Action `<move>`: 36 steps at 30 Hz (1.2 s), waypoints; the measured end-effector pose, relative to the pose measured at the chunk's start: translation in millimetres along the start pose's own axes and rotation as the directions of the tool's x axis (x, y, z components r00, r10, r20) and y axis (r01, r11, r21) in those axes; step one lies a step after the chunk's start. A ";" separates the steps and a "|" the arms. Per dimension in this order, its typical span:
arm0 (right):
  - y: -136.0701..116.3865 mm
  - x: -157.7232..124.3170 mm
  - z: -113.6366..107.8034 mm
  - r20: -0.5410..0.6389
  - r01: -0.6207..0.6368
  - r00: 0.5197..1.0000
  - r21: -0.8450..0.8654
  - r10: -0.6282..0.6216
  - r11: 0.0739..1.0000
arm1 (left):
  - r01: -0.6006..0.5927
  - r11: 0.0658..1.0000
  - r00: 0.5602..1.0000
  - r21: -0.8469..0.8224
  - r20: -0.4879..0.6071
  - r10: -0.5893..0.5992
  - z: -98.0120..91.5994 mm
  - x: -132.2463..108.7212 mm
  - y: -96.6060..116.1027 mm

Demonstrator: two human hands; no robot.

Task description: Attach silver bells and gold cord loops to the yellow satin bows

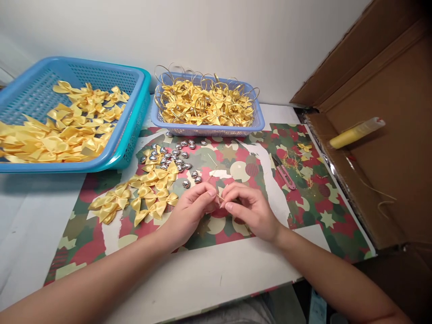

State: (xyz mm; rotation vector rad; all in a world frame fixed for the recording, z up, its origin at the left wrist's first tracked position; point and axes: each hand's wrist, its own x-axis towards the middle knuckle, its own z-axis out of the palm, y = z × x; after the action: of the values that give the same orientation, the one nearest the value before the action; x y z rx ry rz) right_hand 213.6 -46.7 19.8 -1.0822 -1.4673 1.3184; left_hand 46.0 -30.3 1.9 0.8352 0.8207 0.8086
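My left hand (199, 202) and my right hand (248, 207) meet over the middle of the patterned sheet, fingertips nearly touching. Both are closed in a pinch on a thin gold thread (221, 198) that spans the small gap between them. A pale strand (213, 163) lies just beyond the left fingertips; whether it joins the thread I cannot tell. Left of my left hand lie several yellow satin bows (148, 198). Several silver bells (175, 155) are scattered behind them, with a few close to my left knuckles.
A blue basket (135, 112) of yellow bows stands at the left. Behind the bells, a smaller basket (209, 130) holds bows with gold loops. Pink thread snips (286, 176) and thread scraps (297, 164) lie at the right. A yellow thread spool (354, 134) sticks out from the cardboard wall (388, 189).
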 end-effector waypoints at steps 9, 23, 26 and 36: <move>-1.8 4.5 -8.5 0.123 -0.343 0.939 0.382 0.320 0.858 | -0.017 0.999 0.999 -0.031 0.045 0.018 -1.3 1.3 -1.8; -3.3 6.2 -10.3 0.196 -0.454 0.880 0.615 0.433 0.644 | 0.006 0.988 1.000 -0.157 0.024 -0.003 1.6 2.4 2.4; -0.3 5.6 -11.2 0.185 -0.442 0.884 0.627 0.429 0.641 | 0.010 0.982 1.000 -0.186 0.002 -0.010 3.1 3.0 4.0; 0.0 4.6 -11.3 0.186 -0.429 0.894 0.621 0.409 0.656 | 0.020 0.982 1.000 -0.190 -0.015 -0.024 1.9 3.4 4.3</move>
State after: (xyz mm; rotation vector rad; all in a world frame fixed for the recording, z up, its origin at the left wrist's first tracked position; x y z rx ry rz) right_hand 223.4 -39.5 20.8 -0.9397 -0.6524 1.9876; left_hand 47.9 -26.1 5.4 0.6495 0.7534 0.8610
